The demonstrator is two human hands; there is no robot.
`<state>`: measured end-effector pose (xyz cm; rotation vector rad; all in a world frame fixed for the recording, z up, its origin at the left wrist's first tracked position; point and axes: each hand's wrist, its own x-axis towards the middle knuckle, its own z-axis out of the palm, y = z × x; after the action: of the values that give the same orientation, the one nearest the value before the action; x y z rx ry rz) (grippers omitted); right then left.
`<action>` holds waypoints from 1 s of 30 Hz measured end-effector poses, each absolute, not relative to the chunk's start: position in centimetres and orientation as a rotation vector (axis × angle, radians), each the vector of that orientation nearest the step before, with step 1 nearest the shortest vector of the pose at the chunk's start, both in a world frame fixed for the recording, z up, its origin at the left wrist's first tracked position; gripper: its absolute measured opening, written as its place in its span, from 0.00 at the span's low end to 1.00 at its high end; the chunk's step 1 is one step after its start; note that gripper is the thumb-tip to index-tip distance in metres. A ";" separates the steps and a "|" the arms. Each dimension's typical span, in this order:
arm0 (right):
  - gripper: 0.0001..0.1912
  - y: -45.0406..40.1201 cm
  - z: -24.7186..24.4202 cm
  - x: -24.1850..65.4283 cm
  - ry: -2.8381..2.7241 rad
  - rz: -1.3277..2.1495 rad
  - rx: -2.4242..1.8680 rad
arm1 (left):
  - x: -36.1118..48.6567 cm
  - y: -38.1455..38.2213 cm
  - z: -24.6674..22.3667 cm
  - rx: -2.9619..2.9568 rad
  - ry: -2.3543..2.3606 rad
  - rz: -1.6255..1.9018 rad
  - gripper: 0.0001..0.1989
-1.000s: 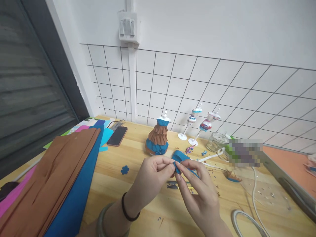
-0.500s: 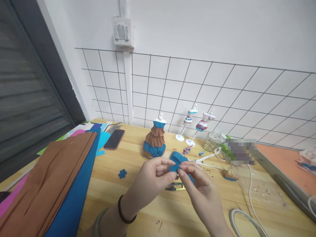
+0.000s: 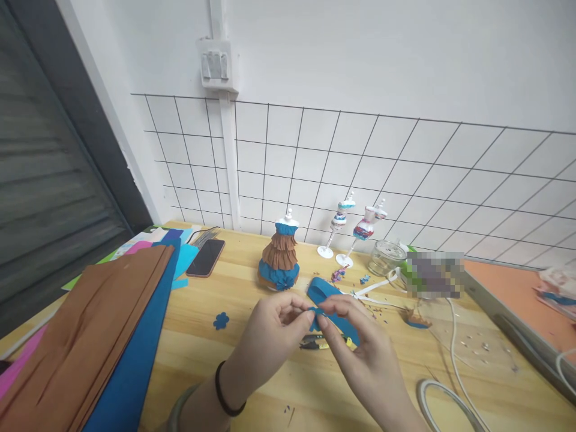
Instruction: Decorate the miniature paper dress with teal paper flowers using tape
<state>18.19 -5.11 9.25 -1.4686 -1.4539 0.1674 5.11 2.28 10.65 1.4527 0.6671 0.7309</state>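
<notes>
Between my hands is a small blue crepe paper piece [image 3: 317,311], partly covered by the fingers. My left hand [image 3: 275,329] pinches its left side, and my right hand [image 3: 360,336] pinches its right side with thumb and forefinger. Behind and below them lies a folded blue paper strip [image 3: 320,289] on the table. Yellow-and-black snips [image 3: 315,343] rest just under the fingers, partly hidden. To the left lies a blue paper flower [image 3: 221,321]. Beyond the hands stands a mini dress form [image 3: 279,252] in a tiered brown and blue paper dress.
Brown crepe paper sheets [image 3: 90,324] over blue ones cover the table's left side, near a phone [image 3: 206,258]. Two small mannequins [image 3: 365,228] stand by the wall grid, beside a glass jar [image 3: 386,257]. A white cable [image 3: 427,399] coils at the right, with paper scraps scattered around.
The blue piece now shows less between the fingertips, which have shifted slightly on it. The whole view has moved a little, and both hands keep their pinch.
</notes>
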 end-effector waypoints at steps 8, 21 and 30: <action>0.07 -4.9 8.4 18.3 -1.233 0.397 -1.442 | 5.6 2.2 10.2 1.313 0.677 0.760 0.08; 0.02 -5.0 8.9 18.5 -1.471 0.115 -1.436 | 5.4 1.8 10.5 1.516 0.696 0.734 0.08; 0.07 -5.1 8.7 18.4 -1.517 0.085 -1.406 | 5.5 1.8 10.7 1.445 0.667 0.686 0.08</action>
<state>18.35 -5.08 8.75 -1.4061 -1.5174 0.0847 5.46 1.75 10.67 1.4446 0.6670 0.6860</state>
